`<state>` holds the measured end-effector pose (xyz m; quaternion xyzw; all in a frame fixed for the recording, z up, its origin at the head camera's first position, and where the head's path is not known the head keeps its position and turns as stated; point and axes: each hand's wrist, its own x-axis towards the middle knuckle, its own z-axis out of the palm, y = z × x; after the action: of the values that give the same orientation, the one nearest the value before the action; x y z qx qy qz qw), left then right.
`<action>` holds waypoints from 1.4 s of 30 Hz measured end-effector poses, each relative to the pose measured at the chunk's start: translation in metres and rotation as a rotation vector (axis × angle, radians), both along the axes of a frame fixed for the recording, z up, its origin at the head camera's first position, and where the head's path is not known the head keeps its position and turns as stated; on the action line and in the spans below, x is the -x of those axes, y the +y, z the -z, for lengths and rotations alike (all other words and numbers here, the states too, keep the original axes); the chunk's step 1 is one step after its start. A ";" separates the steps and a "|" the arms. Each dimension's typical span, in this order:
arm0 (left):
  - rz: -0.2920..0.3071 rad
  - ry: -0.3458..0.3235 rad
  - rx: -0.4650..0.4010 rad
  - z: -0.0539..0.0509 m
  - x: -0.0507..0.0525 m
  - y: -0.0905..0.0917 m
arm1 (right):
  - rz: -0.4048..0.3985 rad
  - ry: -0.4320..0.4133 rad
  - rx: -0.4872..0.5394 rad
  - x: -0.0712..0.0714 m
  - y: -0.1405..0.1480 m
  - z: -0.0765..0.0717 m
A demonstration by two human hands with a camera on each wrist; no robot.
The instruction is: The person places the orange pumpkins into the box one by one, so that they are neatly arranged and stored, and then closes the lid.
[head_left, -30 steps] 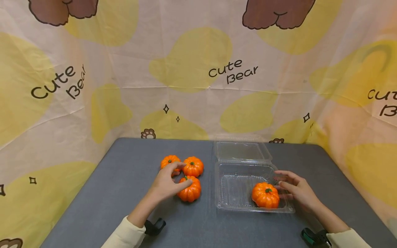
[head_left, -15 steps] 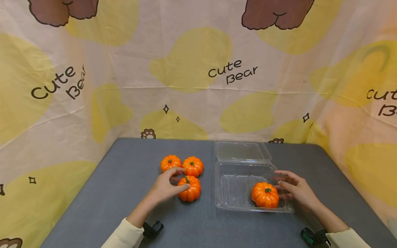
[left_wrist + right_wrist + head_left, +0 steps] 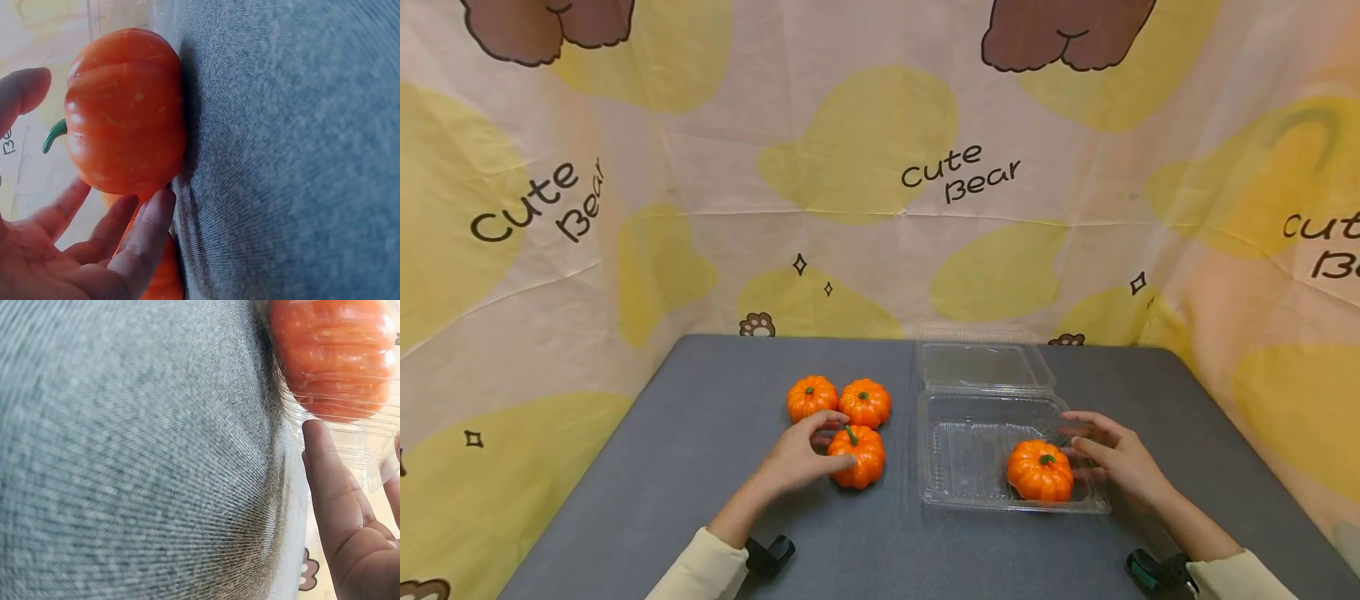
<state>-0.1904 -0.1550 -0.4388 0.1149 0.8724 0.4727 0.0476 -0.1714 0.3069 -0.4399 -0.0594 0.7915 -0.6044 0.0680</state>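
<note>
My left hand (image 3: 796,457) is spread around the left side of the nearest orange toy pumpkin (image 3: 865,462), which has a green stem. In the left wrist view, its fingers reach along one side of this pumpkin (image 3: 128,112), while the thumb stays apart from the surface. Two more pumpkins, one at back left (image 3: 809,396) and one at back right (image 3: 867,404), sit just behind it. My right hand (image 3: 1123,462) rests by the right wall of a clear plastic clamshell box (image 3: 958,458), fingers extended. Inside the box, at front right, lies another pumpkin (image 3: 1040,472).
The box's lid (image 3: 985,365) is folded back, lying toward the rear of the grey-covered table (image 3: 880,550). A printed cloth (image 3: 865,150) hangs behind the table and at both sides.
My left hand has come down and slightly nearer, from above the three pumpkins to the side of the front one. The right hand and the box have stayed put.
</note>
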 end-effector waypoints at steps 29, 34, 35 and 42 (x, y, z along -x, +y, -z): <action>0.021 0.000 -0.024 -0.001 0.000 -0.001 | -0.008 0.016 0.016 -0.001 0.000 -0.003; 0.034 0.006 -0.059 -0.007 0.000 -0.001 | -0.014 0.022 0.024 -0.001 0.000 -0.003; 0.037 0.008 -0.062 -0.008 0.000 -0.001 | -0.012 0.021 0.023 -0.001 0.000 -0.003; 0.027 0.029 -0.024 -0.020 -0.001 0.005 | -0.006 0.010 0.020 -0.001 0.000 -0.003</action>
<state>-0.1893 -0.1502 -0.4190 0.1342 0.8655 0.4809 0.0399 -0.1704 0.3069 -0.4371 -0.0657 0.7856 -0.6117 0.0653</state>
